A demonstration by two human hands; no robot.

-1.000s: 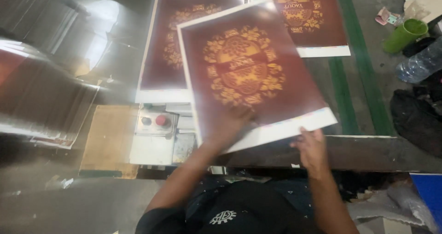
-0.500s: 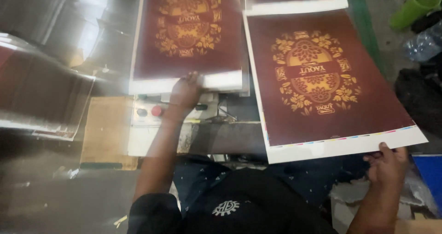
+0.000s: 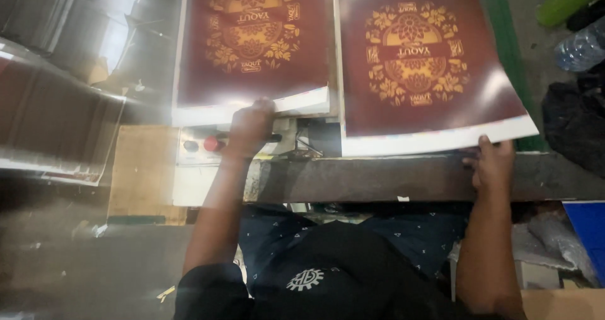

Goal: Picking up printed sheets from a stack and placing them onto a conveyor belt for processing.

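Note:
Two stacks of dark red printed sheets with a gold floral emblem lie side by side on the work surface. My left hand [image 3: 251, 128] rests on the near edge of the left stack [image 3: 252, 49], fingers curled on its white margin. My right hand [image 3: 493, 162] grips the near right corner of the top sheet [image 3: 422, 62] on the right stack, whose corner is lifted slightly off the pile.
A small control box with a red and a black button [image 3: 205, 145] sits below the left stack. A dark metal table edge [image 3: 378, 178] runs across. A green cup [image 3: 564, 2], a plastic bottle [image 3: 583, 46] and a black bag [image 3: 576, 121] lie at right. A cardboard piece [image 3: 142, 172] lies at left.
The sheet my right hand holds has been carried from over the left stack to the right stack and laid down. My left hand moved to the left stack's near edge.

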